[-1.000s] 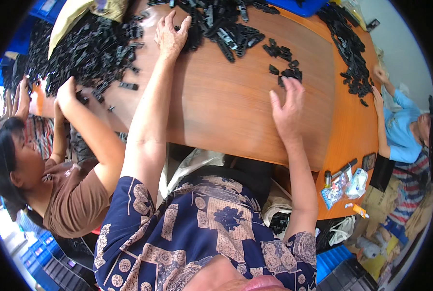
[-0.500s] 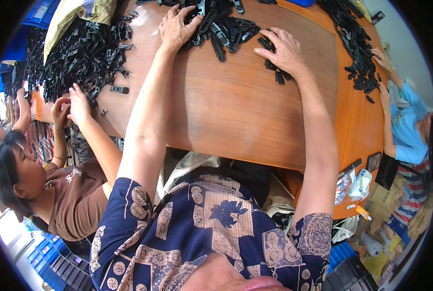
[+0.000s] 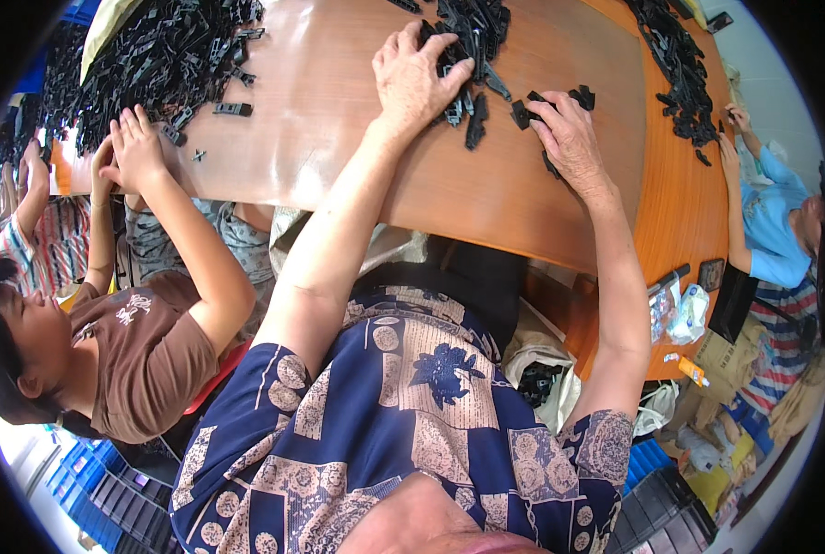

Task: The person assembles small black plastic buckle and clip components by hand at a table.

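Observation:
Small black plastic clip-like parts (image 3: 473, 28) lie in a loose pile on the brown wooden table (image 3: 486, 194). My left hand (image 3: 412, 83) rests against the near left side of this pile, fingers spread and thumb stretched toward the parts. To its right, my right hand (image 3: 571, 143) lies over a few separate black plastic pieces (image 3: 521, 114), its fingers apart and bent down to the tabletop. One piece (image 3: 582, 96) shows beyond its fingertips; others are partly hidden beneath the palm and thumb. Neither hand visibly lifts anything.
A large heap of black parts (image 3: 163, 69) covers the table's left, where a person in brown (image 3: 145, 360) sits with hands at its edge. Along the right runs another row of black parts (image 3: 676, 74), near a person in blue (image 3: 773, 231). A plastic bag (image 3: 687, 314) sits lower right.
My left hand has moved right and slightly nearer along the pile. The right hand has shifted right and nearer, and the pieces around it are spread differently. The view has shifted too.

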{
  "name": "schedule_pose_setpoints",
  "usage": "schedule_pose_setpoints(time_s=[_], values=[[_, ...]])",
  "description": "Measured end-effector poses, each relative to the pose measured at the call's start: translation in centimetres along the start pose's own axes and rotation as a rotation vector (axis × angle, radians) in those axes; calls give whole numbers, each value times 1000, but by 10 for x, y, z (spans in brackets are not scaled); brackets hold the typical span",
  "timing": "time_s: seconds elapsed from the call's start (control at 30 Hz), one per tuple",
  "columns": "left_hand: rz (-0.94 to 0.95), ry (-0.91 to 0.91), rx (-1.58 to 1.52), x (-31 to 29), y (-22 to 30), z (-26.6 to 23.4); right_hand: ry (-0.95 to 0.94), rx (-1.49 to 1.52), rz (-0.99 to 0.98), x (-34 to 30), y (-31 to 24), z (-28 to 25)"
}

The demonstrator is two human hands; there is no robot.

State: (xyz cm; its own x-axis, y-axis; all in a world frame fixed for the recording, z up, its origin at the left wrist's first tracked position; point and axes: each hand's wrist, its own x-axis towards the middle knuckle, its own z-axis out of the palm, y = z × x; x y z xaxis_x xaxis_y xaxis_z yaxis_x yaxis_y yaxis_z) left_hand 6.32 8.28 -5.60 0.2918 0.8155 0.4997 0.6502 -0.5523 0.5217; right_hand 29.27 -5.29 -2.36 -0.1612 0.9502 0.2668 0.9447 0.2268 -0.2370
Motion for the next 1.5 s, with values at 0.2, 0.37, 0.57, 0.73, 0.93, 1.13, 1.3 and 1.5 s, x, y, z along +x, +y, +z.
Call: schedule_pose_setpoints(time_s=[0.2,0.37,0.57,0.73,0.93,1.13,1.3,1.5], values=[[-90,188,-346,-35,8,-28,155,-99,16,-14,-26,-23],[-29,121,-245,-76,-3,-76,159,70,104,-35,-60,-31],[211,-11,3,-91,27,-81,100,-181,246,-58,-73,-20],[177,-136,121,-87,7,-76,4,-148,293,-72,-68,-17],[111,-61,104,-92,8,-74,6,-88,266,-77,-58,-26],[131,-56,153,-77,13,-68,-3,-14,267,-76,-59,-36],[65,-24,75,-89,-7,-74,-104,254,418,-85,-54,-48],[87,-22,-117,-101,-3,-102,-5,93,317,-80,-53,-36]])
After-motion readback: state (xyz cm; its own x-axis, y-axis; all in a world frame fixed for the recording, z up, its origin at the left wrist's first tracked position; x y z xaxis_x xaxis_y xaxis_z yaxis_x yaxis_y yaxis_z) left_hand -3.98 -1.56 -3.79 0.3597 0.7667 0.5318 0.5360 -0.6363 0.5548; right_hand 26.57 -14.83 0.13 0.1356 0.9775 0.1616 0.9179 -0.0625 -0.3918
